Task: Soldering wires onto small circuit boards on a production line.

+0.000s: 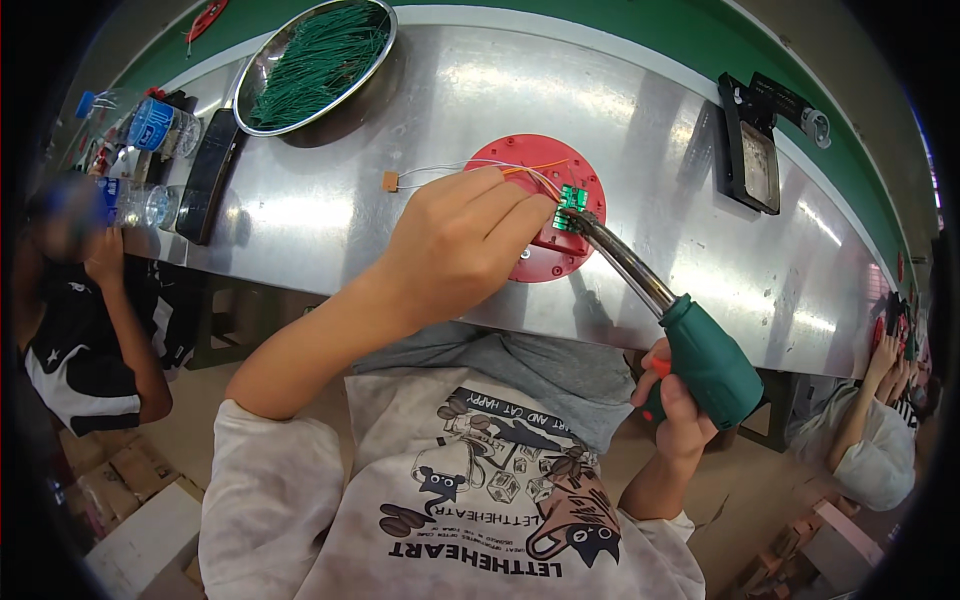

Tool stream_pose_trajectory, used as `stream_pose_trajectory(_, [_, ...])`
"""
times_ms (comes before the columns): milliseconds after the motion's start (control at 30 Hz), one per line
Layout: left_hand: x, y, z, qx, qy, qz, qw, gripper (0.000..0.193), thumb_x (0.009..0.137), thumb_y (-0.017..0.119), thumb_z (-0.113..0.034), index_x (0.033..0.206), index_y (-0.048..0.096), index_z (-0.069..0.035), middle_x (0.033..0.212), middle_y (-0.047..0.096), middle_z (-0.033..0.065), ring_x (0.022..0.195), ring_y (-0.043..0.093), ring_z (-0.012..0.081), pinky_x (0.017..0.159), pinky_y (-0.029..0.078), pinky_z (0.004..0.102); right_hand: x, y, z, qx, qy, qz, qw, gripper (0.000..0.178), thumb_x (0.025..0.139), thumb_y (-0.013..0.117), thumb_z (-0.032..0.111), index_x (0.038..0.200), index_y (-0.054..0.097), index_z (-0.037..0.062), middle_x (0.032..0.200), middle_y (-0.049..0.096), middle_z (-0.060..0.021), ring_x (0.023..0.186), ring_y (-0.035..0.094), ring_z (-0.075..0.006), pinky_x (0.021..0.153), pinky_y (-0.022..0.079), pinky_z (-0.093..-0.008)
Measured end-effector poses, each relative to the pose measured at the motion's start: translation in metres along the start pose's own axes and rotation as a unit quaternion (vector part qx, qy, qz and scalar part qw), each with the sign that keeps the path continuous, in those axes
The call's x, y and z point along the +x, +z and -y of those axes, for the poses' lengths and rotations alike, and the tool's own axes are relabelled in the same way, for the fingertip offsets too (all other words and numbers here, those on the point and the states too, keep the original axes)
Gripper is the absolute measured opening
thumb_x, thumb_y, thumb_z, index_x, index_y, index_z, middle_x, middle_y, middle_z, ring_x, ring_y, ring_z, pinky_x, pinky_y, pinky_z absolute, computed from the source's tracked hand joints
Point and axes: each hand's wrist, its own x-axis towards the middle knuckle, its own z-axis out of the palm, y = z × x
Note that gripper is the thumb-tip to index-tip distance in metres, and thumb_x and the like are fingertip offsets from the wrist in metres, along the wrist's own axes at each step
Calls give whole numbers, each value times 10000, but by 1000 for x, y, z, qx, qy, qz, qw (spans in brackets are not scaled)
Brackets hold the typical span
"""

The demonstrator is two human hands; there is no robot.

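My right hand (682, 408) grips a green-handled soldering gun (712, 362), its long metal barrel slanting up and left. The dark tip touches or nearly touches a small green circuit board (572, 205). This board lies over a round red plastic housing (575, 262) on the metal table. My left hand (455, 245) is closed in a pinch at the board's left side, where thin coloured wires (548, 183) run. The fingertips are partly hidden, but they appear to hold wires. From there, light wires lead left to a small tan connector (390, 181).
A steel bowl (388, 62) heaped with green wires (320, 65) stands at the far left. Plastic bottles (160, 128) and a long black box (210, 178) sit left. A black metal tray (757, 165) rests far right. Other people (105, 350) sit at both ends.
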Motion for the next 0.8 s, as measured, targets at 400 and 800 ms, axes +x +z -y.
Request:
stream_pose_trajectory(400, [1,2,-1,0,-3,1,1000,203,696,654,-56,894,647,-12,759,610,57,676,613,202,547,512,318,6,-1,6,3,29,-6,1000,334,895,618,168,1110,580,-84,907,625,-187,503,591,-207,450,433,-278])
stream_pose_trajectory(800, [2,1,0,3,8,8,1000,236,690,667,-64,919,658,-7,786,634,68,716,641,211,590,543,319,6,-13,5,69,-34,-37,996,472,905,600,244,1158,493,-140,876,598,-210,473,587,-215,414,505,-316])
